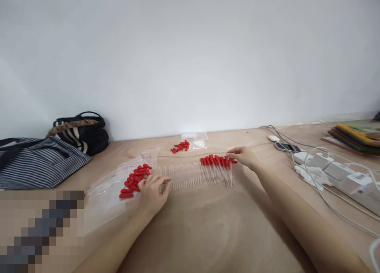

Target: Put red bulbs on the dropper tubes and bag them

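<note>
A row of thin clear dropper tubes (185,176) lies on the wooden table. At the row's right end the tubes carry red rubber bulbs (211,159). My right hand (244,157) is closed there, its fingertips on a red bulb (233,161) at the end of the row. My left hand (154,191) rests by the row's left end with curled fingers, thumb close to the index fingertip; anything between them is too small to make out. Beside it, loose red bulbs (130,182) are heaped on clear plastic zip bags (103,197).
Small red pieces (180,146) lie by a clear bag (198,141) near the wall. On the right are a power strip with white chargers (338,170), cables and colourful frames (359,136). A striped bag (38,158) and a black bag (95,136) stand left.
</note>
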The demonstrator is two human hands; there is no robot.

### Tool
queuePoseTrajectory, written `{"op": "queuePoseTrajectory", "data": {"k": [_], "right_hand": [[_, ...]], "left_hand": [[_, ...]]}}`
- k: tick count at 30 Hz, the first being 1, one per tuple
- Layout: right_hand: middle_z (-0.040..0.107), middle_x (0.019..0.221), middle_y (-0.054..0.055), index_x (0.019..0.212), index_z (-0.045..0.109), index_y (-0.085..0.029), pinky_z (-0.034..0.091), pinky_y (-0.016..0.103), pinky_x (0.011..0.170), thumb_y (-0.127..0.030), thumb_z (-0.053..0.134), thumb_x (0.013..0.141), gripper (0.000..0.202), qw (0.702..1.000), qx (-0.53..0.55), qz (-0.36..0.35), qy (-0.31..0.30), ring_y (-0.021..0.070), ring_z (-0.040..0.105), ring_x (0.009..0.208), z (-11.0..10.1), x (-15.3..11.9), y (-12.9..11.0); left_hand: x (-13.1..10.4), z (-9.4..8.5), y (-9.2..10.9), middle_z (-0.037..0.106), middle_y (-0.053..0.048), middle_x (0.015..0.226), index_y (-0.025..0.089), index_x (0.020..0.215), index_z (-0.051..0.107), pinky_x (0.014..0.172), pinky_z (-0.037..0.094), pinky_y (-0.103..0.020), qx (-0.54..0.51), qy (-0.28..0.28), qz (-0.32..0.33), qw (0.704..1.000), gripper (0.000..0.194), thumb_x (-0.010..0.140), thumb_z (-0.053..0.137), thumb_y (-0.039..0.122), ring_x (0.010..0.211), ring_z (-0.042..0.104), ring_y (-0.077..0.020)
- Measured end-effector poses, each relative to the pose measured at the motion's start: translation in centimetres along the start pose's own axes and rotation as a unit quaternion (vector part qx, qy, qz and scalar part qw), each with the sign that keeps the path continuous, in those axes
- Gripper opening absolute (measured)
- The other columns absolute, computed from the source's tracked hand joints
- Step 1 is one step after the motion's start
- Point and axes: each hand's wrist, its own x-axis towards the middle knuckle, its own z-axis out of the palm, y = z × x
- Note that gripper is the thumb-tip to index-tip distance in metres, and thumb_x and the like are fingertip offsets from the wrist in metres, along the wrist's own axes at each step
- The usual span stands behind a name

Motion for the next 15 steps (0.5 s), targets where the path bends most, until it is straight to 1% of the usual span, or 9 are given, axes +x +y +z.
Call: {"op": "queuePoseTrajectory", "data": {"k": [2, 5, 8, 11, 13, 15], "right_hand": [[0.068, 0.068, 0.006, 0.079, 0.066, -0.015, 0.046, 0.025, 0.056, -0.031, 0.064, 0.064, 0.021, 0.999, -0.038, 0.002, 0.012, 0.0167, 0.062, 0.062, 0.7, 0.3, 0.6], [0.068, 0.068, 0.004, 0.080, 0.068, -0.018, 0.045, 0.026, 0.060, -0.035, 0.066, 0.062, 0.026, 0.995, -0.095, -0.007, 0.032, 0.0179, 0.063, 0.065, 2.1, 0.5, 1.0], [0.068, 0.069, 0.003, 0.080, 0.068, -0.021, 0.043, 0.026, 0.063, -0.041, 0.066, 0.060, 0.028, 0.989, -0.137, -0.019, 0.043, 0.0186, 0.063, 0.068, 2.6, 0.7, 1.1], [0.068, 0.072, 0.004, 0.082, 0.068, -0.020, 0.043, 0.026, 0.062, -0.043, 0.059, 0.068, 0.029, 0.984, -0.166, -0.025, 0.065, 0.0187, 0.062, 0.068, 1.9, 1.2, 1.4], [0.068, 0.076, 0.006, 0.083, 0.068, -0.019, 0.042, 0.027, 0.063, -0.040, 0.051, 0.074, 0.028, 0.979, -0.183, -0.027, 0.086, 0.0195, 0.062, 0.071, 1.0, 1.7, 2.1], [0.067, 0.082, 0.008, 0.085, 0.068, -0.017, 0.043, 0.028, 0.066, -0.035, 0.048, 0.077, 0.028, 0.974, -0.199, -0.033, 0.098, 0.0207, 0.061, 0.077, 0.1, 2.1, 2.9]], "left_hand": [[0.2, 0.0, -0.7, 0.064, -0.001, 0.071, 0.024, 0.071, 0.063, 0.071, 0.028, -0.038, 0.023, 0.000, -0.027, 0.999, 0.013, 0.076, 0.051, 0.026, 0.076, 0.055, -0.0221], [0.3, 0.0, -1.3, 0.063, -0.001, 0.071, 0.025, 0.070, 0.062, 0.070, 0.028, -0.037, 0.054, -0.012, -0.063, 0.996, 0.012, 0.075, 0.052, 0.028, 0.077, 0.054, -0.0230], [0.5, -0.3, -1.6, 0.062, -0.002, 0.071, 0.024, 0.070, 0.061, 0.069, 0.028, -0.036, 0.079, -0.035, -0.093, 0.992, 0.012, 0.075, 0.052, 0.029, 0.078, 0.054, -0.0233], [0.7, -0.7, -1.8, 0.061, -0.002, 0.073, 0.023, 0.070, 0.060, 0.069, 0.028, -0.036, 0.101, -0.053, -0.114, 0.987, 0.014, 0.076, 0.049, 0.030, 0.079, 0.053, -0.0233], [0.9, -1.0, -2.0, 0.062, -0.003, 0.076, 0.022, 0.071, 0.060, 0.069, 0.028, -0.037, 0.117, -0.061, -0.127, 0.983, 0.016, 0.077, 0.047, 0.031, 0.081, 0.053, -0.0240], [1.1, -1.3, -2.3, 0.062, -0.004, 0.078, 0.022, 0.072, 0.060, 0.069, 0.028, -0.038, 0.130, -0.072, -0.139, 0.979, 0.018, 0.078, 0.046, 0.032, 0.083, 0.052, -0.0253]]}}
